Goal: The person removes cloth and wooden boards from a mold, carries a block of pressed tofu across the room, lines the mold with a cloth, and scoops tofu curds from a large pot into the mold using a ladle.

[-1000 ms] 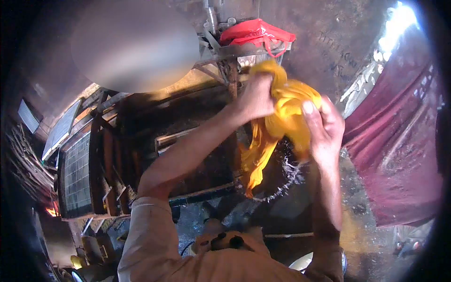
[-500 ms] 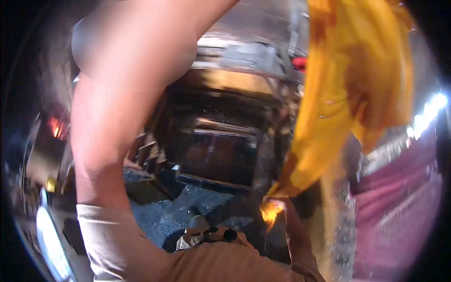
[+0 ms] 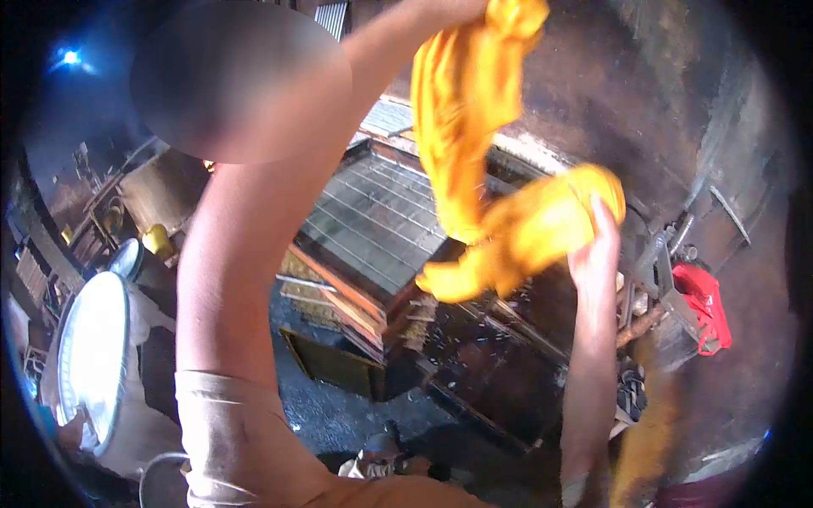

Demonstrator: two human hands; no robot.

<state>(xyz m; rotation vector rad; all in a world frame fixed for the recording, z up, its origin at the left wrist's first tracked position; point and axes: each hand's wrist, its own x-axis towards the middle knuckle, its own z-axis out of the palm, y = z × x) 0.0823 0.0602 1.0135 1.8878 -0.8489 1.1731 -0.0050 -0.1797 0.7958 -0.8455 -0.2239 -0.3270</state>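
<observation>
A bright yellow cloth hangs in a loose loop in front of me, bunched at both ends. My left hand, raised at the top edge, grips its upper end; the fingers are mostly cut off or hidden by the cloth. On the right, my right hand is closed round the other bunched part, thumb on the near side. A short tail of the cloth droops between the hands, above a dark wood-framed panel with thin grid lines.
Left stands a large pale round basin, with another person's hand at its rim. A yellow container sits behind it. A red bag hangs at right by a rough brown wall. A grey blur covers the upper left.
The view has swung, bringing the grid panel and the basin into sight. My right hand has risen from low down to chest height, and the cloth now folds into a loop.
</observation>
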